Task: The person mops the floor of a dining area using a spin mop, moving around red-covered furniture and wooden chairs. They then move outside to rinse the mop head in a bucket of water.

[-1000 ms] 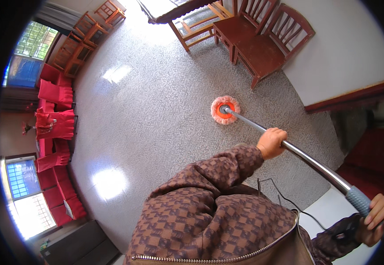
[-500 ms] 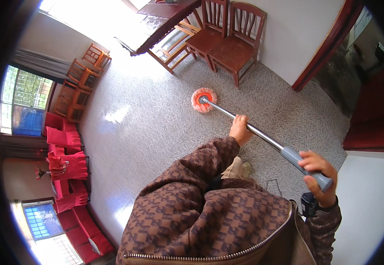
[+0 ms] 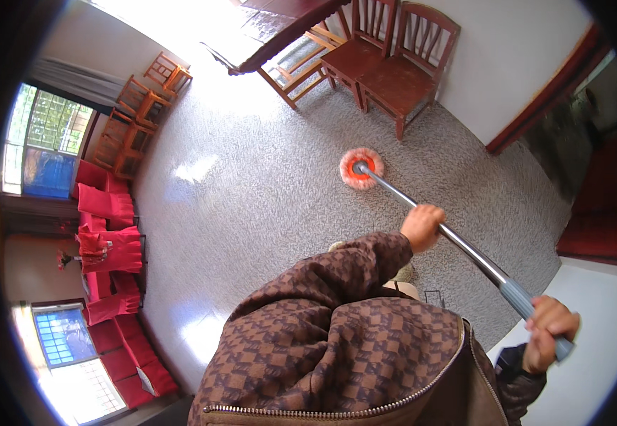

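A mop [image 3: 473, 254] with a long silver pole runs slantwise from the floor toward my lower right. Its round, fluffy pink-and-orange head [image 3: 351, 182] rests on the grey speckled floor. My left hand [image 3: 423, 227] is closed around the middle of the metal pole. Up at the grey plastic grip [image 3: 517, 298], my right hand [image 3: 551, 328] wraps its fingers about the handle close to its end. Brown checked sleeves cover both arms. My feet are partly hidden beneath the jacket.
Two dark red wooden chairs [image 3: 393, 84] stand by the white wall, beside a table [image 3: 280, 32] and a light wooden stool [image 3: 301, 82]. More wooden chairs [image 3: 127, 138] and red-covered seats [image 3: 127, 355] line the left side. A red-framed doorway [image 3: 542, 96] is at right.
The mop and both hands have shifted right and toward me. The fingers of my right hand, loosely spread before, have closed around the grip.
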A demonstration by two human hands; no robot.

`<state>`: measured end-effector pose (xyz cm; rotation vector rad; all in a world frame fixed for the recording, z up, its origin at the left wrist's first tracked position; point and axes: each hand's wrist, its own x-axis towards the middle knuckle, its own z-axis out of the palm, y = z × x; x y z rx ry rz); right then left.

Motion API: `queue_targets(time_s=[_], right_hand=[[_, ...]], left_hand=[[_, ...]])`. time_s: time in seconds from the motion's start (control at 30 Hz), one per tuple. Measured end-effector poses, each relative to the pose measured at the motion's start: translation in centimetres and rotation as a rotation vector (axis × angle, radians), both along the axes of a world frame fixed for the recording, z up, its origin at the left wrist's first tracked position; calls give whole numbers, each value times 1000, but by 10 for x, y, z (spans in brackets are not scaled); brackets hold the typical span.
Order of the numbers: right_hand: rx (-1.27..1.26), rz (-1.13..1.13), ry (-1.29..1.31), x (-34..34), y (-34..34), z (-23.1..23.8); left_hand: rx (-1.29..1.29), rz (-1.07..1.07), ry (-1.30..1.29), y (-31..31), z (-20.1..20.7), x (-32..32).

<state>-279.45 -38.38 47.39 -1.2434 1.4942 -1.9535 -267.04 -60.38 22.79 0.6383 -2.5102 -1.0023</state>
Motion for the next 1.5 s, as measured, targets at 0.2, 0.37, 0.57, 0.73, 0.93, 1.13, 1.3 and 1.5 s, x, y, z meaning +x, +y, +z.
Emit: queue_targets(time_s=[0.2,0.37,0.57,0.73,0.93,1.13,1.3,1.5], right_hand=[[108,249,140,75,-153,-73],[148,339,286,176,-264,-126],[250,344,388,216,-271,-66],[164,200,319,218,-239,40],[79,140,181,264,-252,39],[152,429,265,297,-315,-56],[223,423,241,324,-307,-106],[282,215,40,288,-171,-65]], left_hand=[[-8,333,-20,-137,-38,70],[115,506,-348,-230,-42,155],[-36,264,34,-260,-13,210],[99,108,472,-202,47,212],[12,19,372,-215,48,256],[-118,327,-14,-299,-30,308],[-140,322,-297,-313,-67,339],[-185,-362,-546,-238,-53,269]])
